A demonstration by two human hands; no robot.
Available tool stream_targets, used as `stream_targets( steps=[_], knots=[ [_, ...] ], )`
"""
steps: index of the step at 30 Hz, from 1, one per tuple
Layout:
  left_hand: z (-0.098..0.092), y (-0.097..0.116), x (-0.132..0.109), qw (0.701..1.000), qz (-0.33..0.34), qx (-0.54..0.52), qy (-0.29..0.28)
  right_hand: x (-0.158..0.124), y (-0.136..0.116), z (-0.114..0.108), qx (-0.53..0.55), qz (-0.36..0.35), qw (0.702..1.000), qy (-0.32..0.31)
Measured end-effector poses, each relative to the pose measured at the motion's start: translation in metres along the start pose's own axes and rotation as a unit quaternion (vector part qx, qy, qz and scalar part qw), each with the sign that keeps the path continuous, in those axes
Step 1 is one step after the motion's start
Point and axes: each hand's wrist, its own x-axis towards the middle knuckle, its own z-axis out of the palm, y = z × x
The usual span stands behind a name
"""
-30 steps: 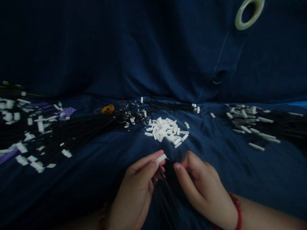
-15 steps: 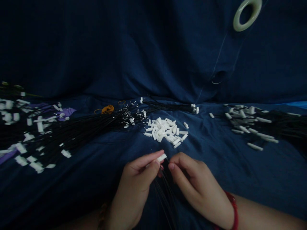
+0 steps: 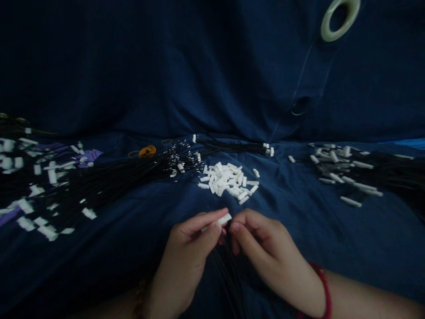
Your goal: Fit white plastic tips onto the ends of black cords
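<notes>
Between thumb and forefinger, my left hand (image 3: 192, 257) pinches a small white plastic connector housing (image 3: 225, 219). Its free end points right, toward the other hand. My right hand (image 3: 265, 252) has thumb and forefinger pressed together close by the housing's end, on a thin black wire that is mostly hidden by the fingers. Several thin black wires (image 3: 229, 274) hang down below and between both hands. Just beyond the fingertips lies a heap of loose white connector housings (image 3: 227, 179) on the dark blue cloth (image 3: 139, 239).
At left, a bundle of black wires (image 3: 113, 177) carries white connectors. Another bundle (image 3: 348, 170) of connector-ended wires lies at right. Orange rubber bands (image 3: 147, 151) and a short wire bundle (image 3: 232, 146) lie behind. A blue curtain hangs at the back, with a pale ring (image 3: 340, 20).
My right fingertips have moved slightly left, closer to the housing, and the short stretch of wire seen between them is now hardly visible. My left hand keeps its grip; the view shifts slightly.
</notes>
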Motion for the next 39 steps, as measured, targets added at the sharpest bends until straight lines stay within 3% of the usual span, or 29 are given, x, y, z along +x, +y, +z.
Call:
stream_targets(
  steps=[5,9,13,15,19,25,32,39],
  knots=[
    [0.000,0.002,0.002,0.999,0.013,0.034,-0.025,0.005,0.002,-0.001,-0.018,0.000,1.000,-0.004],
    [0.001,0.005,0.004,1.000,0.000,0.020,-0.010,0.010,-0.003,-0.013,-0.060,-0.003,0.998,0.001],
    [0.003,0.009,0.005,1.000,-0.013,-0.012,0.015,0.000,-0.021,-0.027,-0.209,-0.064,0.975,0.035],
    [0.003,0.010,0.005,0.999,-0.026,-0.030,0.021,-0.009,-0.030,-0.027,-0.276,-0.050,0.960,-0.023],
    [0.004,0.012,0.006,0.995,-0.045,-0.083,0.031,-0.021,-0.036,-0.015,-0.311,0.070,0.934,-0.160],
    [0.005,0.015,0.007,0.990,-0.062,-0.122,0.024,-0.016,-0.034,-0.011,-0.267,0.089,0.940,-0.191],
    [0.005,0.013,0.005,0.992,-0.056,-0.108,-0.007,-0.012,-0.027,-0.010,-0.174,0.019,0.980,-0.093],
    [0.004,0.011,0.005,0.992,-0.054,-0.110,-0.024,-0.006,-0.017,-0.006,-0.043,0.024,0.995,-0.083]
  ],
)
